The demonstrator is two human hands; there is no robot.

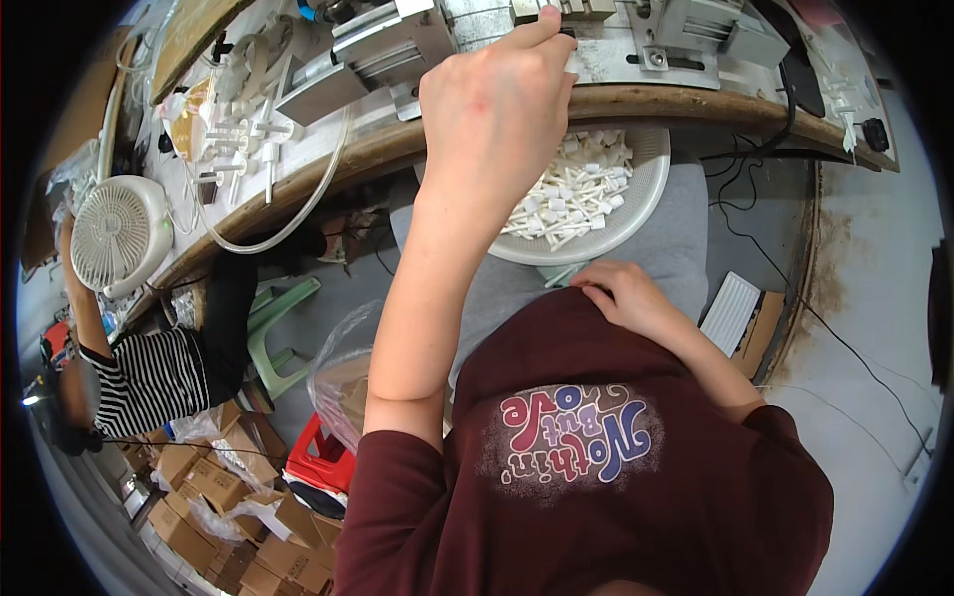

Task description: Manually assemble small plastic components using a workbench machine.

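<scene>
My left hand [497, 99] reaches over the workbench, its fingers bent at a grooved metal block [588, 10]. The hand itself hides what its fingertips hold, if anything. Low over my lap, my right hand [628, 294] has its fingers drawn together at a thin white plastic stick [562, 277], with something pale green beneath it. Between my body and the bench edge stands a round white basket [651, 189]. Many small white plastic pieces [576, 194], sticks and square-headed parts, fill it. My left forearm covers its left side.
Metal clamp fixtures [383, 50] flank the block on the bench [606, 104]. At left are a clear tube [333, 179], white plastic fittings [238, 134] and a white fan [119, 233]. Another person [159, 377] works beyond a green stool [273, 338]. Cartons [214, 487] and cables [765, 258] lie on the floor.
</scene>
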